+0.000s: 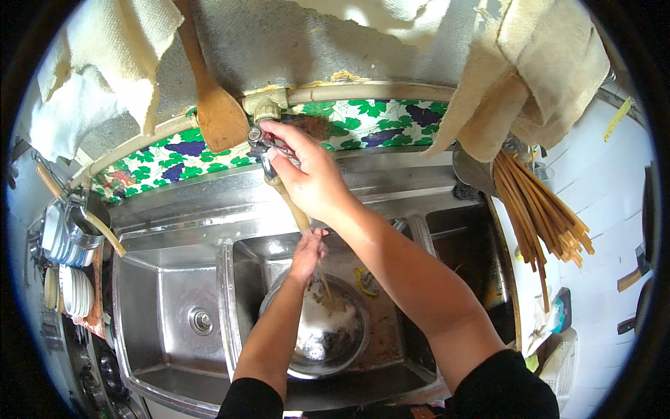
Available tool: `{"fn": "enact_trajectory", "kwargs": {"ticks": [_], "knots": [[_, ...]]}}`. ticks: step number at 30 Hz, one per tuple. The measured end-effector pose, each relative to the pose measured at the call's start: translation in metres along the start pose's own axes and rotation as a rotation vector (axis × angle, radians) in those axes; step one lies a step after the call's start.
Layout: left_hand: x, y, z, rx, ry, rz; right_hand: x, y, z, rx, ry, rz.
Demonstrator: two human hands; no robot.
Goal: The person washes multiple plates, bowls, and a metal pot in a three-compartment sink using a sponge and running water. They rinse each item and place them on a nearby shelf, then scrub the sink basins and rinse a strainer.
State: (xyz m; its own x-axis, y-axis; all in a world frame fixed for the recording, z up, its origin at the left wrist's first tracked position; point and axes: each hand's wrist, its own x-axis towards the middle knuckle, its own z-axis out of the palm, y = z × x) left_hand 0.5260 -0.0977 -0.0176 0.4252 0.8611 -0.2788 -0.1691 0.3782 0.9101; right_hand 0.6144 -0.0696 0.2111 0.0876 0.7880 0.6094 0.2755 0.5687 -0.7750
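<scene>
My right hand (314, 175) reaches up to the wall faucet (256, 137), its thumb and fingers pinching the metal lever. A yellowish hose (291, 207) hangs from the spout. At the hose's lower end is my left hand (308, 254), wet, with water running over it. Whether its fingers grip the hose tip or only sit in the stream, I cannot tell. Water falls into a round metal bowl (356, 343) in the middle basin. White foam (327, 317) floats on the water there. A yellow-edged scrubber (368, 281) lies beside the bowl, partly beside my right forearm.
The left basin (172, 309) has a drain (201, 320). Past the dark right basin (466, 246), long wooden chopsticks (539, 209) jut from a mesh holder (473, 167). A wooden spatula (222, 115) and cloths (523, 78) hang above. Stacked bowls (77, 290) stand at left.
</scene>
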Motion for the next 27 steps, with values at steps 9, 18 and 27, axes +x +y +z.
{"fn": "enact_trajectory", "kwargs": {"ticks": [9,18,27], "knots": [[-0.034,0.005,-0.014,0.476,-0.252,0.165,-0.018,-0.018,0.035,-0.276,-0.126,0.002],[-0.124,0.083,-0.001,1.035,-0.245,0.410,-0.141,-0.048,-0.023,-0.911,-0.540,0.050],[-0.180,0.048,-0.043,1.365,-0.380,0.369,-0.188,-0.212,-0.158,-0.822,-0.846,0.094]]}}
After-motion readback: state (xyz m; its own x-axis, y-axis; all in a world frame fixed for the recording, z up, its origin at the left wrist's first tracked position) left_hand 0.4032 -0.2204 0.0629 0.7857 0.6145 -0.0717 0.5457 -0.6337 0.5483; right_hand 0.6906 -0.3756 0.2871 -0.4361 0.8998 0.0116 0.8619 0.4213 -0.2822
